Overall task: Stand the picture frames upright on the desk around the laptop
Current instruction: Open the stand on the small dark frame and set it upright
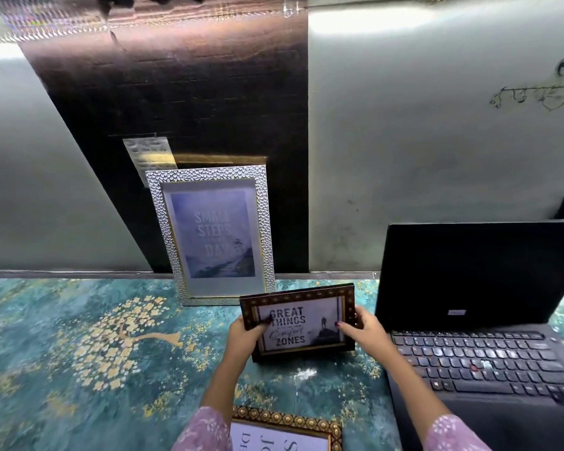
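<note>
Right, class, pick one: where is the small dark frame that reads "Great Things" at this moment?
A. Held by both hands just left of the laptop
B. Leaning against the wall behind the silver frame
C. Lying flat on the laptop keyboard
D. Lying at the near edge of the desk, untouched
A: the left hand and right hand grip the sides of the small dark frame, beside the laptop.

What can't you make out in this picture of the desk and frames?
- Gold frame, head view: cut off by the bottom edge and the sleeves; its wording is unreadable.
- Dark frame: its back stand is hidden behind it; the left hand and right hand cover its side edges.
- Silver frame: the middle line of text is too blurred.
- Laptop: cut off at the right edge.
</note>
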Action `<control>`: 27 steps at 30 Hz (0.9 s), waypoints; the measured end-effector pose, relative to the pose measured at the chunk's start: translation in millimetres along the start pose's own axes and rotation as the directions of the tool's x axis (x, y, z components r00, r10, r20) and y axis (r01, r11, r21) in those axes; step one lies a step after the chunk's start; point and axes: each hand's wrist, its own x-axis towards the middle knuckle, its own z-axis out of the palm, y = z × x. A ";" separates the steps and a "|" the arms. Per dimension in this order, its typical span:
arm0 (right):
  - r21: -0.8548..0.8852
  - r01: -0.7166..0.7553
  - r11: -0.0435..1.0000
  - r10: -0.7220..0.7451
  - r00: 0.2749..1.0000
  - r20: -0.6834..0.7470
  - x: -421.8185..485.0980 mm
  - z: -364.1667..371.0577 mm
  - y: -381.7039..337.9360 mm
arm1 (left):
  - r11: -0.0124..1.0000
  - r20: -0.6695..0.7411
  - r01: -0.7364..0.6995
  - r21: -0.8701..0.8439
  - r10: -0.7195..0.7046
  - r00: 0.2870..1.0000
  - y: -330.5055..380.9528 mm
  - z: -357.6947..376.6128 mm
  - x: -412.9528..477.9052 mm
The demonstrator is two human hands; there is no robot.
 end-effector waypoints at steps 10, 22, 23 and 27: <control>0.029 -0.059 0.998 0.060 0.998 -0.033 0.8 4.8 12.4 | 0.992 0.149 0.125 0.003 -0.124 0.981 -3.9 -1.0 6.4; 0.152 -0.099 0.983 0.085 0.991 0.101 -16.5 -5.0 32.6 | 0.908 0.573 0.406 -0.106 -0.278 0.771 -26.6 -16.6 1.2; 0.200 -0.088 0.976 0.074 0.994 0.075 -17.9 -5.5 31.3 | 0.902 0.589 0.411 -0.136 -0.259 0.765 -23.7 -15.3 3.6; 0.366 -0.046 0.930 0.070 0.996 -0.051 -17.6 -6.4 29.2 | 0.887 0.659 0.428 -0.173 -0.218 0.720 -9.9 -8.7 5.7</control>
